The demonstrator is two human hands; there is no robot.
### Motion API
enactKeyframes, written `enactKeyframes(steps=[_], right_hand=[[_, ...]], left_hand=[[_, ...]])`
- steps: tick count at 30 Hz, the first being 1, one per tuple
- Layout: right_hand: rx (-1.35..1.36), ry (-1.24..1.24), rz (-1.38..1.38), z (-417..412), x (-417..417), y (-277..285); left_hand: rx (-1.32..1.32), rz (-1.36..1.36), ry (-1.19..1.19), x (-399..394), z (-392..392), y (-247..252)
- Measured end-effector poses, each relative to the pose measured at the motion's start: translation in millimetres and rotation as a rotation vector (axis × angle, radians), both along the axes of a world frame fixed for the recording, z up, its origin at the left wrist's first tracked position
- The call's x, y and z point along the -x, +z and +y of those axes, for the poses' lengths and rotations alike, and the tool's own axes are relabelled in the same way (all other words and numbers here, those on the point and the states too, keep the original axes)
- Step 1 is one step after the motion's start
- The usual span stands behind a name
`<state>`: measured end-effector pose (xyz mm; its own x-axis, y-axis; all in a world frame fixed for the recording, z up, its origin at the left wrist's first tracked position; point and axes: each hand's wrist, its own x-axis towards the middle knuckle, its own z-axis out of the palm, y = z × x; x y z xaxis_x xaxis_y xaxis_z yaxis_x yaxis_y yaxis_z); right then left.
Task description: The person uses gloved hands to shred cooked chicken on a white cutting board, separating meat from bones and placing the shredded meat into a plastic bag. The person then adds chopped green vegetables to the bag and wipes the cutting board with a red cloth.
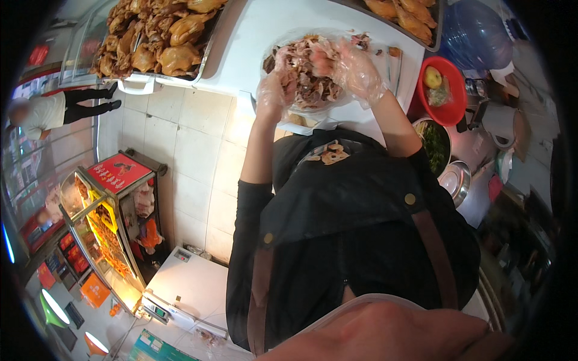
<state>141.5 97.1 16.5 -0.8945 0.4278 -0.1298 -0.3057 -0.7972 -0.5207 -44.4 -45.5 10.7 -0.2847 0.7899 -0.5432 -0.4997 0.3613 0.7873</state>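
Observation:
Shredded cooked meat (316,88) is heaped in a round container (311,108) covered or lined with clear plastic film, on a white table. My left hand (272,90), in a clear plastic glove, lies at the left side of the heap with its fingers against the meat. From the right, my right hand (354,70) reaches over the heap in a similar glove; its fingers are blurred by motion and touch the meat. How firmly either hand grips is hidden. Scraps of meat (360,41) lie on the table beyond my right hand.
Whole cooked chickens (185,45) fill a metal tray at the left; another poultry tray (437,38) stands at upper right. A red basin (445,113), a bowl of greens (433,149) and a metal bowl (456,182) are at right. Farther left, a person (45,113) stands near a food cart (119,173).

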Motion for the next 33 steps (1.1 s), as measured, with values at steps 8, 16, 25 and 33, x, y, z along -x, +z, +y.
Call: enactKeyframes(steps=[8,16,25,33], right_hand=[[-0.568,-0.300,-0.507,18.0,-15.9,-3.6],[-1.305,-0.327,-1.169,90.5,-62.7,-37.4],[-1.258,-0.316,-0.833,6.3,-9.9,7.4],[-1.418,-0.503,-0.534,-22.7,36.0,-41.8]], left_hand=[[-0.023,0.025,0.010,-5.6,-6.7,-1.0],[-0.061,0.189,-0.071,-15.4,-3.6,8.4],[0.022,-0.126,-0.104,-13.7,3.6,-8.2],[-0.516,0.877,-0.648,-6.8,4.3,-1.0]])
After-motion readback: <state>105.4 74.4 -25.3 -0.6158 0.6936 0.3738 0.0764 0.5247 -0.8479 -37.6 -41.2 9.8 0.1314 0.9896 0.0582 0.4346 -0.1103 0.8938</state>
